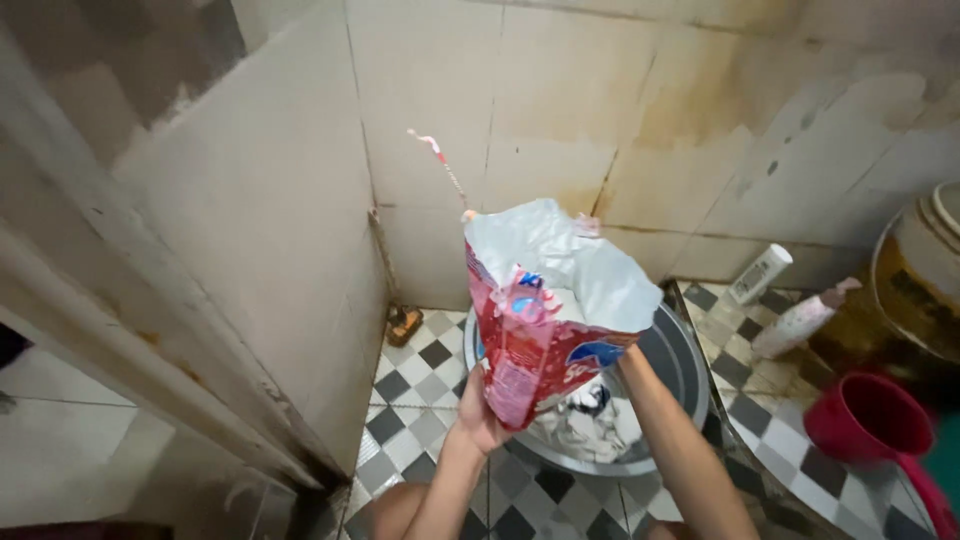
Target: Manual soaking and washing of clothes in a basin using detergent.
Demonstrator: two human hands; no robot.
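1. The soft, crinkly red detergent bag (545,325), torn open on top, is held above the metal basin (682,365); it looks light and floppy.
2. The left hand (478,412) has its fingers closed on the bag's lower left edge, the best hold.
3. The right hand is hidden inside the bag; grip unclear.
4. Two bottles (790,300) and a red scoop (872,420) lie right on the checkered floor (410,400).

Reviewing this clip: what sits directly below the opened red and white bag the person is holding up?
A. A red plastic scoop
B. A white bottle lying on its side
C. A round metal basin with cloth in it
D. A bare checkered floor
C: the bag, held by the left hand, hangs over the metal basin, with cloth inside it.
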